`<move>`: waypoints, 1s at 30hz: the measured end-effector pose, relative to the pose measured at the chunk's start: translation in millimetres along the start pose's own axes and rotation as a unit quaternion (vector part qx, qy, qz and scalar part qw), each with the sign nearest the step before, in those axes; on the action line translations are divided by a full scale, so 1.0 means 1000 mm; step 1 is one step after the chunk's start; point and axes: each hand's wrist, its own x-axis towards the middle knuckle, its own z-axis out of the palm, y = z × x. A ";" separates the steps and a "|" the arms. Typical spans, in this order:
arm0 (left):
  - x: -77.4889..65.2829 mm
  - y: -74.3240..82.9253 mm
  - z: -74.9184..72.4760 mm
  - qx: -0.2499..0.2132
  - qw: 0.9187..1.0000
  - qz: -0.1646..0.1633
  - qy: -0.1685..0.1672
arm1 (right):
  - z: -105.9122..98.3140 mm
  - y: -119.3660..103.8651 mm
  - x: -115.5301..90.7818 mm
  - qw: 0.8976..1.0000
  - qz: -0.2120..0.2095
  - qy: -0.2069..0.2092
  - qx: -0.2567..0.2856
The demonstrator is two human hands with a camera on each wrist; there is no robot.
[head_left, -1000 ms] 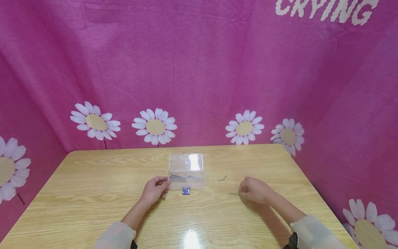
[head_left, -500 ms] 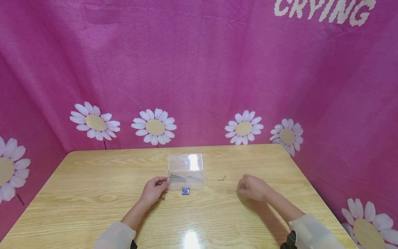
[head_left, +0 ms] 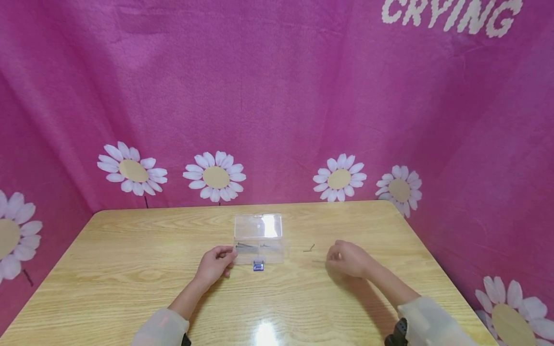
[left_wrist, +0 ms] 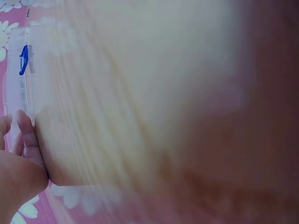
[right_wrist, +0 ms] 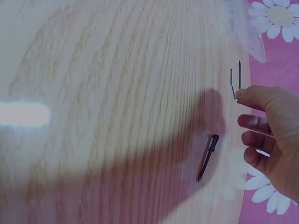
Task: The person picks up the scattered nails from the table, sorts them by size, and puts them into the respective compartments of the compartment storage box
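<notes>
A clear plastic box (head_left: 271,258) with a blue latch (head_left: 258,265) stands on the table, its lid (head_left: 251,227) raised. Nails (head_left: 246,246) lie in its left compartment, and a smaller nail (head_left: 265,245) in the right one. My left hand (head_left: 213,265) grips the box's left end with thumb and fingers. To the right of the box, my right hand (head_left: 348,259) pinches a long nail (right_wrist: 239,74) between thumb and forefinger, its shaft pointing toward the box. Two small nails (head_left: 309,248) lie on the table between box and right hand.
In the right wrist view, dark long nails (right_wrist: 207,158) lie on the table below my right hand; their count is unclear. The wooden table (head_left: 143,269) meets a pink curtain (head_left: 277,105) with daisies behind and at the sides.
My right hand has moved a little left and away from me, carrying the pinched nail toward the box. The left hand and the box have stayed put.
</notes>
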 end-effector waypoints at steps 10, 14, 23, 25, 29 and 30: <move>0.000 -0.001 0.000 -0.003 1.000 0.002 0.001 | 0.002 -0.003 0.007 1.000 -0.016 0.015 0.019; 0.000 -0.001 0.000 -0.002 1.000 0.005 0.001 | 0.004 -0.007 0.009 0.999 -0.016 0.019 0.031; 0.001 -0.001 0.001 0.000 1.000 0.003 0.001 | 0.005 -0.013 0.015 0.999 0.002 0.015 0.048; 0.000 0.000 0.001 -0.001 1.000 0.001 0.002 | 0.007 -0.014 0.016 0.999 0.004 0.015 0.048; 0.000 0.000 0.001 -0.004 1.000 0.002 0.003 | 0.009 -0.015 0.020 0.999 0.001 0.017 0.049; 0.000 0.000 0.001 -0.005 1.000 0.001 0.004 | 0.010 -0.015 0.020 0.999 -0.001 0.019 0.046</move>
